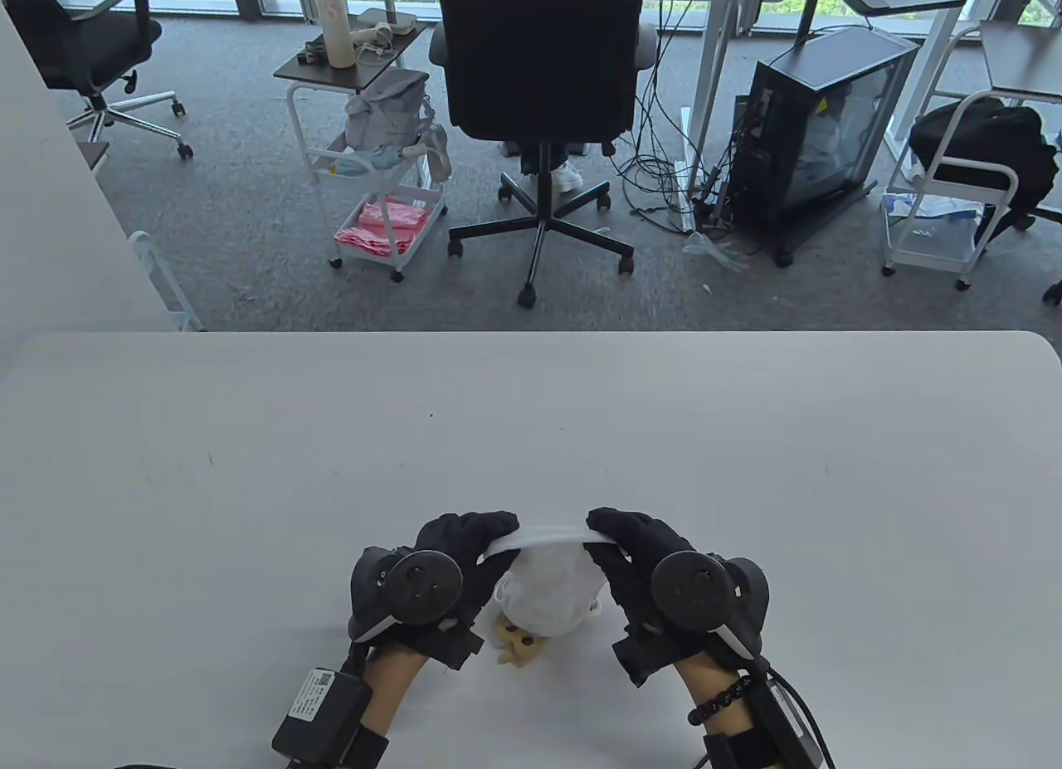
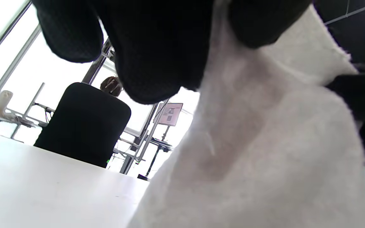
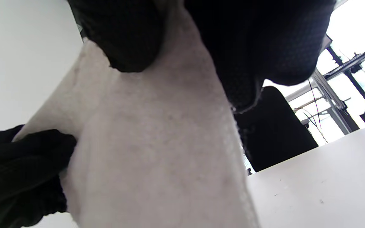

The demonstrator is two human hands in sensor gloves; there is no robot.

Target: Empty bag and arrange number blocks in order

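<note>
A white cloth bag [image 1: 548, 586] hangs upside down just above the white table [image 1: 531, 421], near its front edge. My left hand [image 1: 465, 537] pinches the bag's upper left corner and my right hand [image 1: 622, 532] pinches the upper right corner, stretching the cloth between them. Pale wooden number blocks [image 1: 516, 640] poke out under the bag's lower end onto the table. The left wrist view is filled by the bag [image 2: 265, 152] and my gloved fingers [image 2: 150, 47]. In the right wrist view the bag [image 3: 157, 142] hangs from my fingers [image 3: 249, 47], with the other glove at lower left.
A black office chair [image 1: 539, 97] stands beyond the table's far edge, with a person seated behind it. A white rolling cart [image 1: 377, 163] and a computer tower [image 1: 821, 130] stand on the grey carpet further back.
</note>
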